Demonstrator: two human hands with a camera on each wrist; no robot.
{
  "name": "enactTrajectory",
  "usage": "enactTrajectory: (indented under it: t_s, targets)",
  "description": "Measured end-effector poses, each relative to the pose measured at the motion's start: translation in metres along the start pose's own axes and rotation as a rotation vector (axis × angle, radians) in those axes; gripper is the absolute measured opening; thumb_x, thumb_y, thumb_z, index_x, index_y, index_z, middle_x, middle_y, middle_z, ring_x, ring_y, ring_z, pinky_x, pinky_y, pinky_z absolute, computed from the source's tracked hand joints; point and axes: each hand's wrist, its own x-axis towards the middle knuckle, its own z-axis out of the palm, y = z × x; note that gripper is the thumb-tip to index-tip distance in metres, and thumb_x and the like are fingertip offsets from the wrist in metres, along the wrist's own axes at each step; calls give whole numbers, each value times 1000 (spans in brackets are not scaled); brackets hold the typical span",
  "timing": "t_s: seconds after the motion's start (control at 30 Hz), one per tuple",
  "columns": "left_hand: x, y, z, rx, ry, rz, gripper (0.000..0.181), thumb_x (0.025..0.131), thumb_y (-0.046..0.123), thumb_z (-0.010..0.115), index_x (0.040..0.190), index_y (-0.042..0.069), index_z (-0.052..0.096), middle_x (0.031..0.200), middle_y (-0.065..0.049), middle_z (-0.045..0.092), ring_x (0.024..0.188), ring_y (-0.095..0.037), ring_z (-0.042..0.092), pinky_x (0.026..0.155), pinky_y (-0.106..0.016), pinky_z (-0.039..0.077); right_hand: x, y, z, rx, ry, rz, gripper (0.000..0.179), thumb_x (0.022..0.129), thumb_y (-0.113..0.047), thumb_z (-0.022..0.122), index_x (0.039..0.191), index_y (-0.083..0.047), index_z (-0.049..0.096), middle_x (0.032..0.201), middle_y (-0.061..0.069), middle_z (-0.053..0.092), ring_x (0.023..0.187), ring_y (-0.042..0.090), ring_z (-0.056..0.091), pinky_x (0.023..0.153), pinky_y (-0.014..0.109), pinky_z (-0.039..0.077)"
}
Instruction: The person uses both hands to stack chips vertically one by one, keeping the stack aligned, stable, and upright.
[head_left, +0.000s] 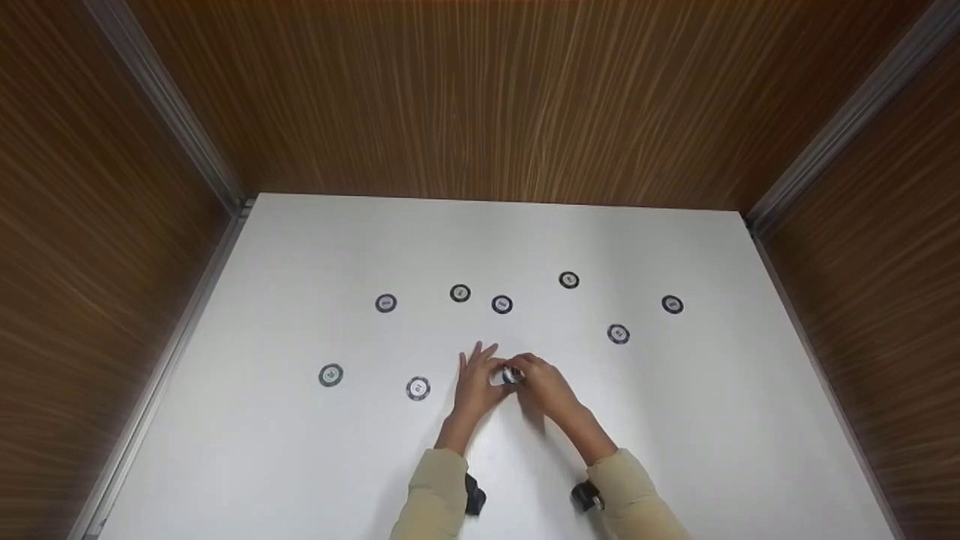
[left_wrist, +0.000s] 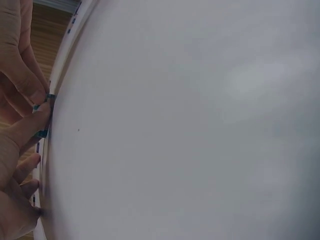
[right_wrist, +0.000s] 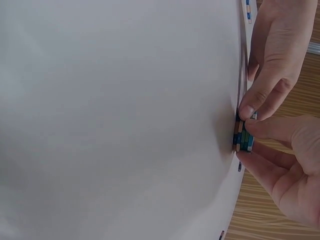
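A short stack of poker chips [head_left: 512, 374] stands on the white table between the two hands. In the right wrist view the stack [right_wrist: 243, 139] shows its green, blue and tan edges. My left hand [head_left: 474, 388] pinches its left side with thumb and index finger, the other fingers spread away. From the right, my right hand [head_left: 549, 390] grips the same stack with thumb and fingertips. The left wrist view shows only slivers of chip edge [left_wrist: 42, 133] between the fingers. How many chips each hand bears on cannot be told.
Single chips lie flat and scattered: a green-rimmed chip [head_left: 331, 375] and another chip [head_left: 418, 388] at left, several farther back, and a chip [head_left: 673, 304] at far right. Wood-grain panels [head_left: 480, 105] enclose the white table [head_left: 262, 465] at the back and sides.
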Motion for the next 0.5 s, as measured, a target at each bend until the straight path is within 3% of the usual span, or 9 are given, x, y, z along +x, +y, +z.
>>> enactTrajectory:
  t_s: [0.5]
  targets:
    - [0, -2, 1, -14, -2, 3, 41, 66, 24, 81, 100, 7, 68, 126, -14, 53, 126, -37, 35, 106, -56, 16, 0, 1, 0, 5, -38, 24, 32, 77, 1, 70, 108, -3, 62, 106, 13, 61, 97, 27, 60, 84, 36, 50]
